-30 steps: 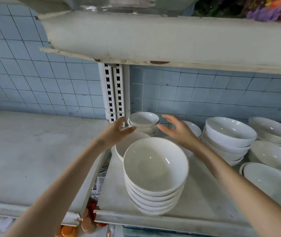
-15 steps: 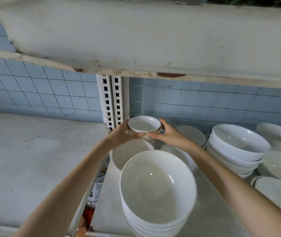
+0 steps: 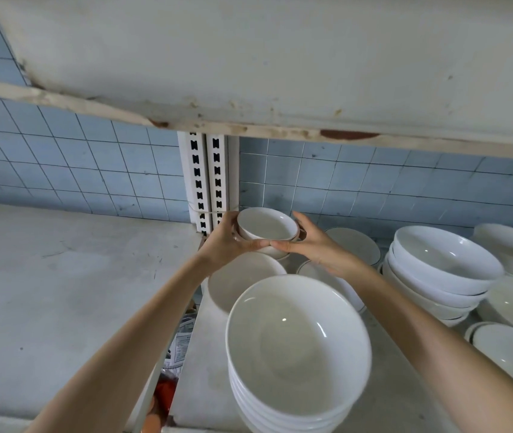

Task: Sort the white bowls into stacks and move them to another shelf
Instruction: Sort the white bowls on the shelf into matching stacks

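— Bowl position?
— Small white bowl (image 3: 266,225), upright, at the back of the right-hand shelf (image 3: 205,385). Just beside the slotted upright (image 3: 206,179), near the blue tiled wall (image 3: 373,182).
— Hands?
— Both on it. Left hand (image 3: 227,242) takes the left side, right hand (image 3: 317,245) the right. Fingers (image 3: 299,219) curled round the bowl's wall, thumbs nearly meeting in front, low on the bowl. A firm two-handed grasp.
— Anything under it?
— More small bowls (image 3: 275,252) directly beneath. Touching or apart: cannot tell.
— Rest of that shelf?
— Front stack of large bowls (image 3: 298,348) at the near edge. Single large bowl (image 3: 239,282) behind it, partly under the left forearm. Second stack (image 3: 445,264) to the right, with further bowls beyond.
— Surroundings?
— Grey left-hand shelf (image 3: 61,292) alongside. Upper shelf (image 3: 280,73) overhead, its front edge chipped and rust-spotted.
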`<action>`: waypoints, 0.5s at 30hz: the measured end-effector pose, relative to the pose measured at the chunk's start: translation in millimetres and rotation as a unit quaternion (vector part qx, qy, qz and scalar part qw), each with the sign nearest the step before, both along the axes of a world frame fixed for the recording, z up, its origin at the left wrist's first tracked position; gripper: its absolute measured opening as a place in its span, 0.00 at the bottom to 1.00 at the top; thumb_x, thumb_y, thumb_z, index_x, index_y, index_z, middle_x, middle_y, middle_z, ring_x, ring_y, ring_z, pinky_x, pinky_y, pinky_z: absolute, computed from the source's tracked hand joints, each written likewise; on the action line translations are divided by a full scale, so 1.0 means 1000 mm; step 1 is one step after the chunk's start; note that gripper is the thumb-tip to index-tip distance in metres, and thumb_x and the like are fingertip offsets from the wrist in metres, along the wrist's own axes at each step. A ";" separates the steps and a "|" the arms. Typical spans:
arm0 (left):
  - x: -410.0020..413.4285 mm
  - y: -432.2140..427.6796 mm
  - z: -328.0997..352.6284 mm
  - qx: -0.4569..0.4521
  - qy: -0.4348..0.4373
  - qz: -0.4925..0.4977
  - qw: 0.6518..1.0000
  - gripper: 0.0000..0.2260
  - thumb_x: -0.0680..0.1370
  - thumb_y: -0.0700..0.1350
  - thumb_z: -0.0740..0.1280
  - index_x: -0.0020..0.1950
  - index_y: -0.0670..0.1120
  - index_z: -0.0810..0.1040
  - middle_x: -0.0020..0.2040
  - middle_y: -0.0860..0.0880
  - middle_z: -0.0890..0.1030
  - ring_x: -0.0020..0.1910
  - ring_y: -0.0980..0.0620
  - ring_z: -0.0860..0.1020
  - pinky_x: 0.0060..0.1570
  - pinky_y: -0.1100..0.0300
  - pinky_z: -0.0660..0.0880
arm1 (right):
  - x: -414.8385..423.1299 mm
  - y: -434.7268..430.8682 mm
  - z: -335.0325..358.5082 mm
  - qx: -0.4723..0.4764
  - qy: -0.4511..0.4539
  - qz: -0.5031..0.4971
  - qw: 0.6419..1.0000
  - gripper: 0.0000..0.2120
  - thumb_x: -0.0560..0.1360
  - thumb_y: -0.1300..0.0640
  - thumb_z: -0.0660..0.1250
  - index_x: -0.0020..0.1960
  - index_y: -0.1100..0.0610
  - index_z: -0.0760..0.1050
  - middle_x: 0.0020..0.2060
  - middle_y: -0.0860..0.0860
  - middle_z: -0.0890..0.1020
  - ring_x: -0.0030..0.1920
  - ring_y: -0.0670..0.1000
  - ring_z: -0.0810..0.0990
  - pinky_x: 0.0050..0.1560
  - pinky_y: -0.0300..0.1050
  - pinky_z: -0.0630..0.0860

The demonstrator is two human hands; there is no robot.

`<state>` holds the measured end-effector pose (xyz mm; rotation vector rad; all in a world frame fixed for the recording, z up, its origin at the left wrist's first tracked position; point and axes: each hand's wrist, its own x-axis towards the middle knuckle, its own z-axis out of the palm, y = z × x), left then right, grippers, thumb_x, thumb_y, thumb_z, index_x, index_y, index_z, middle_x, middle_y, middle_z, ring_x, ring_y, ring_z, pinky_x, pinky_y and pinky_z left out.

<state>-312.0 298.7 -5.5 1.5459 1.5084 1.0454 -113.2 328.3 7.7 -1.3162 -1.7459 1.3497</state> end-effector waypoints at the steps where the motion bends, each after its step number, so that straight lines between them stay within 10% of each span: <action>1: 0.001 0.001 -0.001 0.005 -0.005 0.001 1.000 0.39 0.62 0.50 0.80 0.66 0.41 0.65 0.55 0.51 0.74 0.56 0.53 0.74 0.56 0.62 0.71 | 0.001 0.001 0.000 -0.003 0.002 0.006 1.000 0.40 0.66 0.53 0.77 0.72 0.53 0.60 0.62 0.43 0.72 0.64 0.46 0.71 0.58 0.36 0.69; 10: -0.002 0.007 0.002 0.017 -0.021 -0.027 0.999 0.36 0.64 0.39 0.80 0.64 0.44 0.63 0.52 0.54 0.75 0.53 0.56 0.75 0.46 0.76 0.71 | 0.004 0.010 -0.003 -0.029 0.014 0.036 0.999 0.37 0.66 0.60 0.76 0.70 0.54 0.63 0.61 0.51 0.76 0.61 0.48 0.74 0.58 0.37 0.71; 15: -0.002 0.008 0.011 0.030 -0.009 -0.037 0.999 0.40 0.51 0.60 0.78 0.59 0.51 0.71 0.59 0.46 0.75 0.58 0.51 0.75 0.57 0.61 0.73 | 0.005 0.013 -0.002 -0.024 0.017 0.038 0.999 0.37 0.65 0.60 0.77 0.69 0.54 0.63 0.63 0.50 0.73 0.63 0.47 0.71 0.58 0.36 0.70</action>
